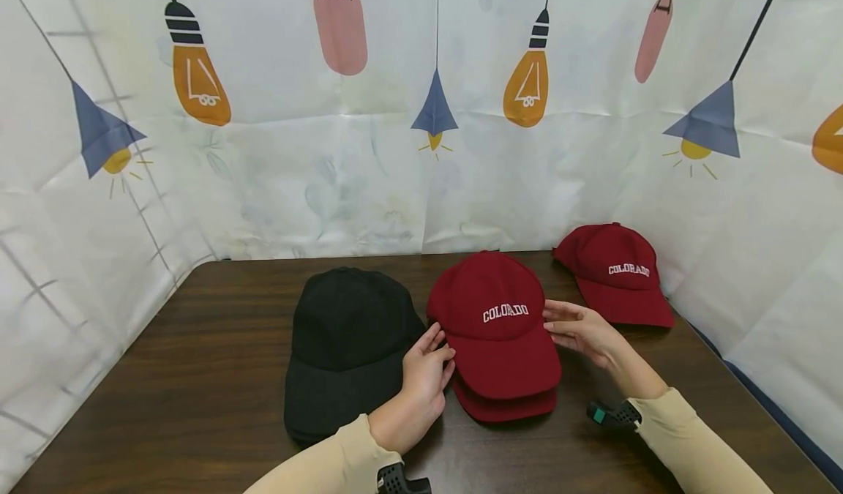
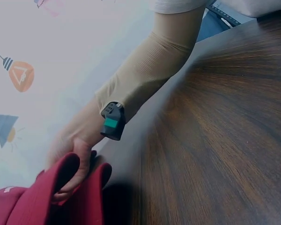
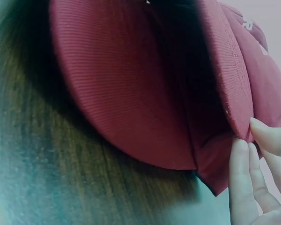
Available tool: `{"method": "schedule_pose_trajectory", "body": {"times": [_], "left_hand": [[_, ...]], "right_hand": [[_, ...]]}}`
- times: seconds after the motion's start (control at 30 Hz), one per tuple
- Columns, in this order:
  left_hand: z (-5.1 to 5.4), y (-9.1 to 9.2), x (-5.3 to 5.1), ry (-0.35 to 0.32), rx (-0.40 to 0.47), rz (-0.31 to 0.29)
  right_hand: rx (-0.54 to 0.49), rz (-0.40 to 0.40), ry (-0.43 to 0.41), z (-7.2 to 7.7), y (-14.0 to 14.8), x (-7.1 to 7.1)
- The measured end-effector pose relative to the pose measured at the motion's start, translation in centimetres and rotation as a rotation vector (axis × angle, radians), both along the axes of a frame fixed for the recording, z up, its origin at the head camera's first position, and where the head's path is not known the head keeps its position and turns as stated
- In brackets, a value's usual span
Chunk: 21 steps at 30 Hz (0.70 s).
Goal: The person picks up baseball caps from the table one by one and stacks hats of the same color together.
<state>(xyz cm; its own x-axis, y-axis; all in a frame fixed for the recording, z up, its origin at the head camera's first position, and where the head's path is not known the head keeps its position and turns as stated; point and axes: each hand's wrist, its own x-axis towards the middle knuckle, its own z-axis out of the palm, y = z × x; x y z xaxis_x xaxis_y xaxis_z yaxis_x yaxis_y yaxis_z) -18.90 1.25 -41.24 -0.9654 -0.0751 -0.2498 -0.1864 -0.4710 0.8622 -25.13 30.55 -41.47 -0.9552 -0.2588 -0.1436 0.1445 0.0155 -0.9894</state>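
Note:
A red cap (image 1: pixel 492 311) lettered COLORADO sits over another red cap (image 1: pixel 510 408), whose brim sticks out below. My right hand (image 1: pixel 582 333) pinches the upper cap's brim corner on its right side. In the right wrist view, the thumb and fingers of that right hand (image 3: pixel 257 164) grip the brim edge (image 3: pixel 227 79). At the left side my left hand (image 1: pixel 424 373) holds the upper cap near the brim, its grip partly hidden. The left wrist view shows the right hand (image 2: pixel 79 166) beyond the brims, but not the left hand.
A black cap (image 1: pixel 349 333) lies left of the stacked red caps, close to my left hand. Another red cap (image 1: pixel 615 267) lettered COLORADO lies at the back right. The dark wooden table (image 1: pixel 197 377) meets a printed white curtain (image 1: pixel 263 172) behind and at both sides.

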Motion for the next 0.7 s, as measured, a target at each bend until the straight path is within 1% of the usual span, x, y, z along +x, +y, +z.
{"method": "schedule_pose_trajectory", "body": {"times": [0.2,0.5,0.7], "left_hand": [[-0.16,0.05,0.05,0.006,-0.008,0.010],[-0.42,0.16,-0.23,0.031,-0.043,0.016],[-0.57,0.26,-0.21,0.026,-0.048,0.025]], "right_hand": [[-0.003,0.003,-0.004,-0.30,-0.02,0.10],[-0.016,-0.006,-0.013,-0.60,-0.11,0.35],[0.000,-0.002,-0.018,-0.61,-0.24,0.50]]}}
